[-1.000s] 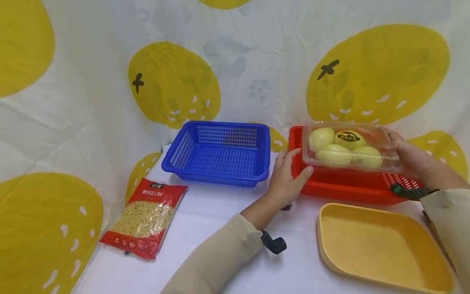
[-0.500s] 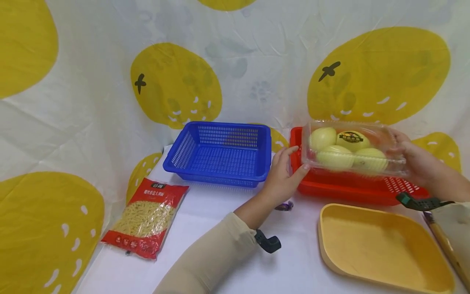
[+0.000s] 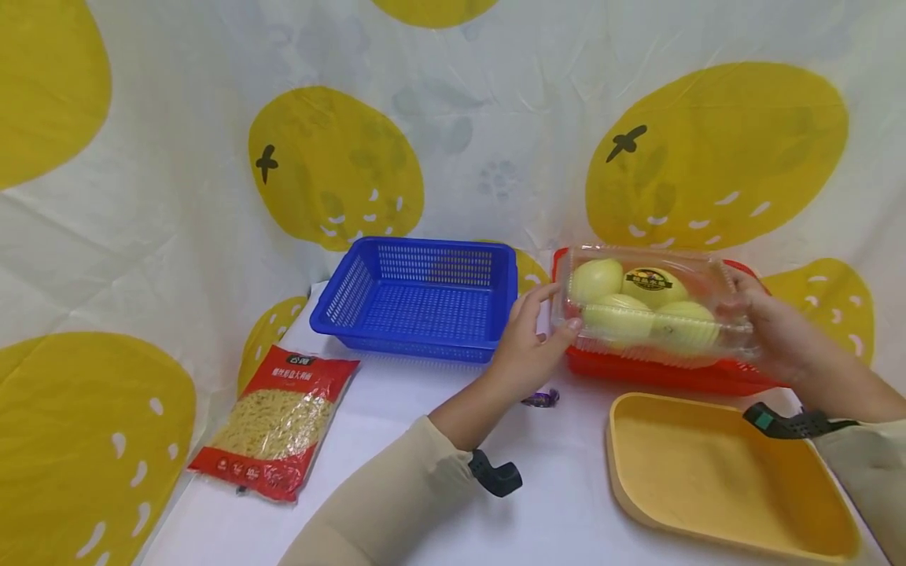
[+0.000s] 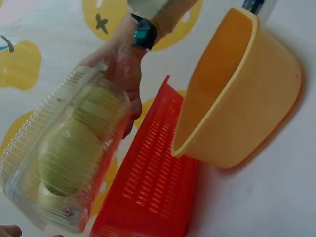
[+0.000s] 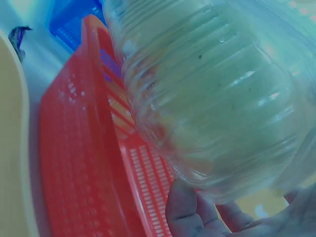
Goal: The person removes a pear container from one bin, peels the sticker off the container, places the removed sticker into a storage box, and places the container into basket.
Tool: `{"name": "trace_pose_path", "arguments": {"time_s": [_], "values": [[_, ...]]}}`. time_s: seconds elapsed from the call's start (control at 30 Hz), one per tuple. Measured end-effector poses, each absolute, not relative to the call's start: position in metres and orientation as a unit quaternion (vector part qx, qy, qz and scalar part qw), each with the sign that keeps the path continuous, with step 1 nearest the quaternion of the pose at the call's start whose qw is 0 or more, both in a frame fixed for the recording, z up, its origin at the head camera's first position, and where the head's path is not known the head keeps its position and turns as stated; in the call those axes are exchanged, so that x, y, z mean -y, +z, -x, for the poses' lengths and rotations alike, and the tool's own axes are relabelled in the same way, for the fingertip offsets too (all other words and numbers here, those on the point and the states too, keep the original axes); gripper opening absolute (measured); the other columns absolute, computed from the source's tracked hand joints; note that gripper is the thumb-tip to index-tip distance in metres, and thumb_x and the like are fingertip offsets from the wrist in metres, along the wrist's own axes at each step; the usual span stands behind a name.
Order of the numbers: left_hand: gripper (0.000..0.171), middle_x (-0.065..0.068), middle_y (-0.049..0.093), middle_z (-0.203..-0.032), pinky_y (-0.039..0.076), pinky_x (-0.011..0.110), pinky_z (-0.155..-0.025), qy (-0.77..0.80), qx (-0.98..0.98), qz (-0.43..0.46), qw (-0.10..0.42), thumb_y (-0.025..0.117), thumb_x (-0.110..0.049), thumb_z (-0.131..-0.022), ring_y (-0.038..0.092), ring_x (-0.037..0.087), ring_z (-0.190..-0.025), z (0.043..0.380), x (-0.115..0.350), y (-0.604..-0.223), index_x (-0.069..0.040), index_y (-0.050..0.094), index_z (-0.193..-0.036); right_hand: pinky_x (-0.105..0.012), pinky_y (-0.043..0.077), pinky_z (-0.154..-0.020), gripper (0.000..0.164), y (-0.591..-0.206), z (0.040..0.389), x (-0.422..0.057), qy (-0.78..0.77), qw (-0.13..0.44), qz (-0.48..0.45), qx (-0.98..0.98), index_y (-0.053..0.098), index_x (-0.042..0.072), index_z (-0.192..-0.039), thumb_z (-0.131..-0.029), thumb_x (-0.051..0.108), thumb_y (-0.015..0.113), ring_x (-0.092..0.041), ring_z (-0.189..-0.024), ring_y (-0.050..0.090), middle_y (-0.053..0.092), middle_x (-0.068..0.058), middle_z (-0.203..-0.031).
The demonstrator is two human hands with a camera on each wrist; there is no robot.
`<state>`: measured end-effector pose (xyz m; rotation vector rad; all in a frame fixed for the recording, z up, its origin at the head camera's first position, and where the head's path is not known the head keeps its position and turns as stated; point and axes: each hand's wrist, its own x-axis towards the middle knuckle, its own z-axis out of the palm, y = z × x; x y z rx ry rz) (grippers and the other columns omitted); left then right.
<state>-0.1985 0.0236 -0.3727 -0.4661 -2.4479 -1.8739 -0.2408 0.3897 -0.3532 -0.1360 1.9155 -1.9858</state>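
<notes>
A clear plastic box [image 3: 711, 287] with ribbed sides lies between the two hands, tilted, above the red basket [image 3: 658, 375]. Inside sit four smooth, pale yellow-green fruits [image 3: 619, 314], bunched toward the left hand (a dark label [image 3: 648, 280] shows over one of them). The right hand [image 3: 786, 334] grips the box's near end; the left hand [image 3: 527, 342], thumb and forefinger spread, is at the opposite end. Under both hands, the box covers much of the red basket's opening. Nearer the person than the right hand stands a yellow tub [image 3: 715, 472]. Left of the left hand are a blue basket [image 3: 414, 344] and, farther off, a pasta bag [image 3: 276, 424]; a purple wrapped candy [image 3: 541, 398] lies on the counter [image 3: 552, 503] just beside that hand.
</notes>
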Motion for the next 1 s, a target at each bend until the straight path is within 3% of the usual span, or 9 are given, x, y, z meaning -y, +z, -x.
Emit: {"name": "trace_pose_path", "arguments": {"time_s": [0.3, 0.43, 0.67, 1.0], "values": [[0.058, -0.002, 0.031, -0.17, 0.055, 0.037, -0.105, -0.618, 0.774, 0.138, 0.011, 0.067, -0.041, -0.106, 0.035, 0.024, -0.155, 0.194, -0.001, -0.379, -0.034, 0.046, -0.159, -0.031, 0.062, -0.09, 0.056, -0.357, 0.229, -0.361, -0.719, 0.193, 0.054, -0.666, 0.019, 0.045, -0.154, -0.11, 0.02, 0.042, -0.014, -0.114, 0.058, 0.033, 0.006, -0.145], [0.059, 0.001, 0.03, -0.17, 0.057, 0.036, -0.104, -0.631, 0.762, 0.149, 0.008, 0.067, -0.039, -0.106, 0.033, 0.028, -0.156, 0.192, 0.009, -0.378, -0.03, 0.045, -0.16, -0.031, 0.061, -0.09, 0.06, -0.356, 0.223, -0.352, -0.716, 0.191, 0.039, -0.67, 0.016, 0.046, -0.158, -0.11, 0.023, 0.044, -0.018, -0.118, 0.049, 0.029, 0.006, -0.145], [0.059, -0.002, 0.025, -0.172, 0.058, 0.037, -0.102, -0.639, 0.753, 0.158, -0.005, 0.067, -0.041, -0.106, 0.034, 0.03, -0.156, 0.182, 0.03, -0.376, -0.037, 0.044, -0.16, -0.03, 0.059, -0.093, 0.063, -0.355, 0.212, -0.333, -0.722, 0.17, 0.075, -0.667, 0.015, 0.038, -0.16, -0.108, 0.019, 0.045, -0.016, -0.123, 0.05, 0.034, 0.006, -0.149], [0.062, -0.004, 0.024, -0.173, 0.053, 0.044, -0.11, -0.613, 0.768, 0.185, 0.008, 0.063, -0.04, -0.108, 0.035, 0.027, -0.155, 0.165, 0.058, -0.378, -0.025, 0.041, -0.164, -0.033, 0.061, -0.091, 0.067, -0.36, 0.19, -0.306, -0.734, 0.166, 0.073, -0.654, 0.014, 0.04, -0.158, -0.105, 0.013, 0.046, -0.017, -0.123, 0.052, 0.03, 0.003, -0.149]]}}
